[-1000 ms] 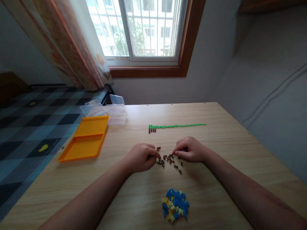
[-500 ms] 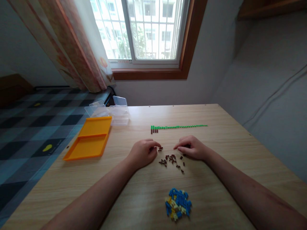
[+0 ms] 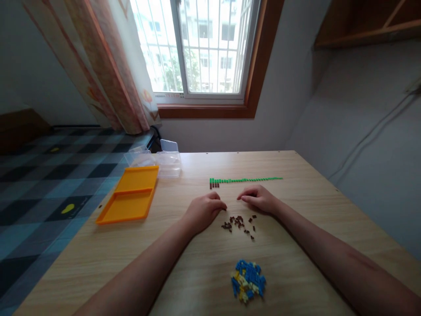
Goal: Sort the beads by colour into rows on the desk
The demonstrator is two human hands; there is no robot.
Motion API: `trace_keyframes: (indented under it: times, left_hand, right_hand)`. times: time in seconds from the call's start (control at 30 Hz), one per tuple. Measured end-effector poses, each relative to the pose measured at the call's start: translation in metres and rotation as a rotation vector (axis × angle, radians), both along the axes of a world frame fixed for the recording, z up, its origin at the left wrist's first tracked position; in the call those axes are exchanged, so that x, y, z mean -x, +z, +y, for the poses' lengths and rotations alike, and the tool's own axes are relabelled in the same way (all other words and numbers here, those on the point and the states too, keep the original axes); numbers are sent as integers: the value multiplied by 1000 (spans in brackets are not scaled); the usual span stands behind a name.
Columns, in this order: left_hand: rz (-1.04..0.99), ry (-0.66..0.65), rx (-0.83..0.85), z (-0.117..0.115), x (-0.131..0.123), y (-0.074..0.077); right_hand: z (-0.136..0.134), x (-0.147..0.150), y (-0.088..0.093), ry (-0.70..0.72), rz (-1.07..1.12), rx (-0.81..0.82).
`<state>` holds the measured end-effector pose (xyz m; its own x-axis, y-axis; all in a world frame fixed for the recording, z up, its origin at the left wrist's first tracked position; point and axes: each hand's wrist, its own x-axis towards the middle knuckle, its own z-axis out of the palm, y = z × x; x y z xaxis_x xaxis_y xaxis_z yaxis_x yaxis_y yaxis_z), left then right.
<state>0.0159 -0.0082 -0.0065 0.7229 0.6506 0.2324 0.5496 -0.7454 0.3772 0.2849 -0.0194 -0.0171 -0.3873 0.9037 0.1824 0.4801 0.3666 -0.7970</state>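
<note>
- Hands rest on the wooden counter point(image 3: 312, 206), one to each side of a loose scatter of small brown bricks point(image 3: 239, 222).
- The left hand point(image 3: 203, 211) lies knuckles up, its fingers curled under into a loose fist; the fingertips point toward the brown bricks and sit just beside the left end of the scatter. Whether its grip is pinching a brick cannot be told, since the fingertips are tucked out of sight.
- The right hand point(image 3: 259, 199) lies palm down at the far right edge of the scatter, fingers drawn together and pointing left. Its fingertips are pressed close, but anything held between them is too small to make out.
- The two hands are near each other, with a bare gap of counter between their fingertips.
- Just beyond the hands runs a straight row of green bricks point(image 3: 246, 179), lying left to right across the counter.
- A short run of brown bricks in the row point(image 3: 214, 185) sits against the near side of the green row at its left end.
- Nearer the person, well apart from the hands, lies a heap of blue, yellow and white bricks point(image 3: 248, 281).
- To the left, an orange tray point(image 3: 130, 199) lies open, with two shallow compartments.
- Behind the tray, at the counter's far left corner, stands a clear plastic box point(image 3: 166, 160) with its lid up.
- Past the counter's left edge is a bed with a checked cover point(image 3: 49, 175).
</note>
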Motion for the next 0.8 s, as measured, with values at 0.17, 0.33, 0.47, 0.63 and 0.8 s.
trace_keyframes:
  times: [0.17, 0.33, 0.47, 0.63, 0.8]
  left_hand:
    - [-113, 93, -6, 0, 0, -1]
    - [-105, 88, 20, 0, 2, -1]
    - [-83, 76, 23, 0, 2, -3]
    - [-67, 82, 5, 0, 2, -6]
    - [-109, 125, 30, -1, 3, -5]
  right_hand:
    - [27, 20, 2, 39, 7, 41]
    - [29, 32, 5, 195, 0, -63]
    - [17, 30, 10, 299, -34, -113]
    - [12, 31, 16, 334, -107, -168]
    - [8, 35, 18, 350, -163, -195]
